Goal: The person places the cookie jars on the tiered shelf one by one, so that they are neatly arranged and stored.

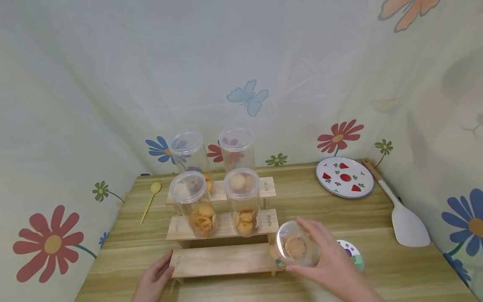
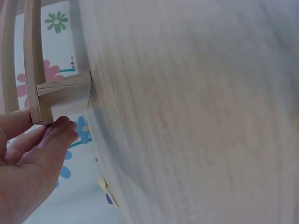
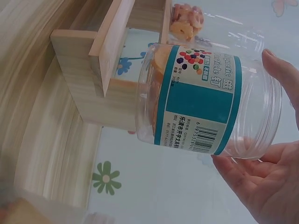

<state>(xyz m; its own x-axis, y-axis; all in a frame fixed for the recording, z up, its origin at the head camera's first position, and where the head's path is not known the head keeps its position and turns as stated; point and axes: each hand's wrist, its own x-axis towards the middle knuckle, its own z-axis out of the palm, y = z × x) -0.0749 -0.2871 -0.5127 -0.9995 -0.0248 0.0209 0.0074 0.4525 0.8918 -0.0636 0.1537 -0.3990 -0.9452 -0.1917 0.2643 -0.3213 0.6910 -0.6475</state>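
Observation:
My right hand [image 1: 330,262] grips a clear plastic jar [image 3: 201,100] near its top, thumb on one side and fingers on the other. Biscuits lie at the jar's bottom, and a teal label with a barcode wraps its side. In the head view this jar is tilted beside the right end of the lowest step of a three-tier wooden rack [image 1: 226,260]. At that step's left end, my left hand [image 1: 154,277] holds the board's edge between thumb and fingers. Two lidded biscuit jars, a left one [image 1: 194,205] and a right one [image 1: 243,203], stand on the middle step.
Two taller jars, one left [image 1: 188,147] and one right [image 1: 237,147], stand on the top step. A yellow spoon [image 1: 152,193] lies left. At right are a fruit-patterned plate [image 1: 345,178] and a white spatula [image 1: 407,224]. A round printed thing [image 1: 356,256] is partly hidden behind my right hand.

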